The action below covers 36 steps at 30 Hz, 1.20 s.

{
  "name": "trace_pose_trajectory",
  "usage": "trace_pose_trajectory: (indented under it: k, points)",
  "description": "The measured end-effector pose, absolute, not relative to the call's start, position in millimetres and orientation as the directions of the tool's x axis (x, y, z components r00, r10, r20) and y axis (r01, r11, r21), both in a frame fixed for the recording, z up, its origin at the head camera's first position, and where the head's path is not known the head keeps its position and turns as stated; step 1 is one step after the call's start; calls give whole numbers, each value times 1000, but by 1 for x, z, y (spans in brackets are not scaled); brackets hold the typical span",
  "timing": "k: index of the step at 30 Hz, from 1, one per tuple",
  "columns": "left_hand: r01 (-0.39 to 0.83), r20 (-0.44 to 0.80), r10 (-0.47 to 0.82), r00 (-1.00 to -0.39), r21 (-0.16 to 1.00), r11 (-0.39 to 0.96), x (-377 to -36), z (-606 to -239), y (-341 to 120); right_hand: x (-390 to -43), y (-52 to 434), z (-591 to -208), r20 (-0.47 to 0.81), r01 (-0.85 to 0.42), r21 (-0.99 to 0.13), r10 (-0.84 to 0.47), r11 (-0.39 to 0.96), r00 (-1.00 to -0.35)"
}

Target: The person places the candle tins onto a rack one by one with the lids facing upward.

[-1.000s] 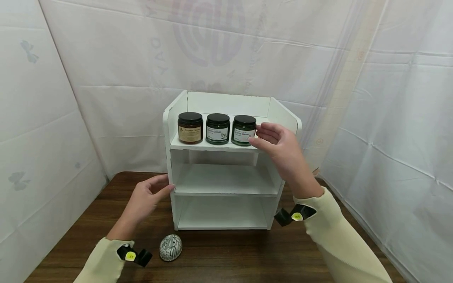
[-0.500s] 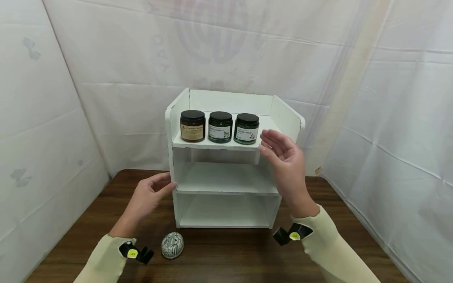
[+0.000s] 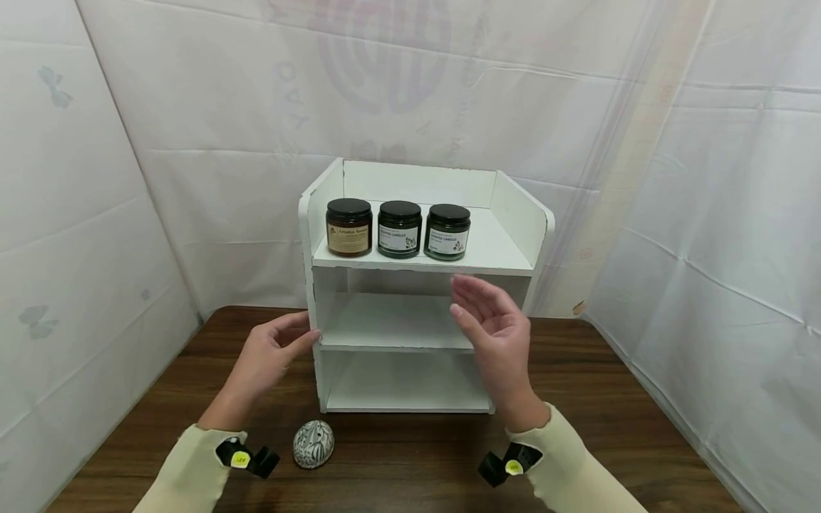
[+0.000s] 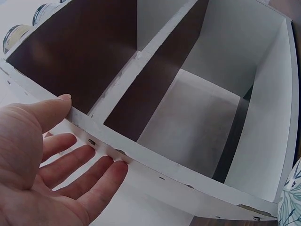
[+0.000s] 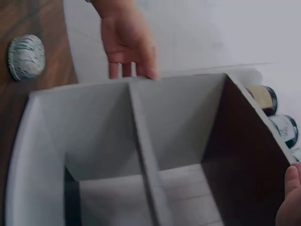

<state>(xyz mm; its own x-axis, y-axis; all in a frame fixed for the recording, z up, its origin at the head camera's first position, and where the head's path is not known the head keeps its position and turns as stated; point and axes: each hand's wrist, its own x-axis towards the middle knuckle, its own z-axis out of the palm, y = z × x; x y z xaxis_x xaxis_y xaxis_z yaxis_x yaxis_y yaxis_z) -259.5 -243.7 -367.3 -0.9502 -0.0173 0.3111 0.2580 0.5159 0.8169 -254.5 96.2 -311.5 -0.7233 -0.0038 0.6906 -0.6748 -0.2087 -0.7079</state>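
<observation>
A white three-tier wooden shelf [image 3: 423, 269] stands on the table. My left hand [image 3: 266, 356] is at its left side panel, thumb on the front edge and fingers against the outer face; the left wrist view shows the thumb [image 4: 54, 110] right at that edge. In front of the middle tier my right hand [image 3: 497, 342] holds nothing, its fingers loosely bent. Three lidded candle jars line the top tier: an amber jar [image 3: 349, 228] with a tan label, a green jar [image 3: 399, 231] in the middle and another green jar [image 3: 447, 233], both labelled white.
A round, black-and-white patterned object [image 3: 313, 444] lies on the dark wooden table [image 3: 410, 470], front left of the shelf. White curtains [image 3: 224, 192] hang behind and at both sides. The top tier has a raised back and sides.
My right hand has left the rightmost green jar and moved down in front of the middle tier. The jar stays on the top tier. My left hand keeps its place at the side panel.
</observation>
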Motion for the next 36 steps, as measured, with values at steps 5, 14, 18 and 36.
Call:
trace_pose_trajectory:
  k: [5, 14, 18, 36]
  points:
    - [256, 307, -18, -952, 821, 511, -258, -366, -244, -246, 86, -328, 655, -625, -743, -69, -238, -752]
    - [238, 291, -26, -956, 827, 509, -261, -370, -245, -241, 72, -356, 596, -557, -797, -154, -236, -788]
    - [243, 296, -27, -955, 829, 504, -261, -370, -245, -239, 66, -367, 574, -531, -813, -180, -238, -799]
    - [238, 292, -26, -956, 827, 509, -258, -367, -244, -230, 34, -426, 414, -377, -910, -348, -173, -841]
